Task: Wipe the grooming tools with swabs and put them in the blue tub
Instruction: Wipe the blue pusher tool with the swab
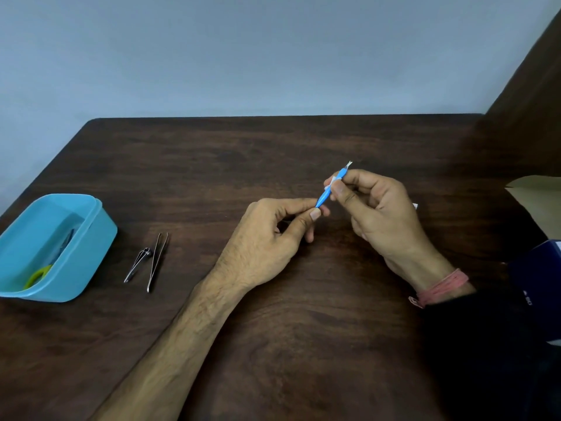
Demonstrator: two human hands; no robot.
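Observation:
A slim blue cuticle tool with a forked metal tip is held above the table's middle. My left hand pinches its lower end between thumb and forefinger. My right hand pinches a white swab around the tool's upper shaft. The blue tub stands at the left, with a green-handled tool and a dark item inside. A nail clipper and tweezers lie side by side on the table right of the tub.
The dark wooden table meets a pale wall at its far edge. A brown paper piece lies at the right edge, with a dark blue item near my right sleeve. A small white scrap peeks out behind my right hand.

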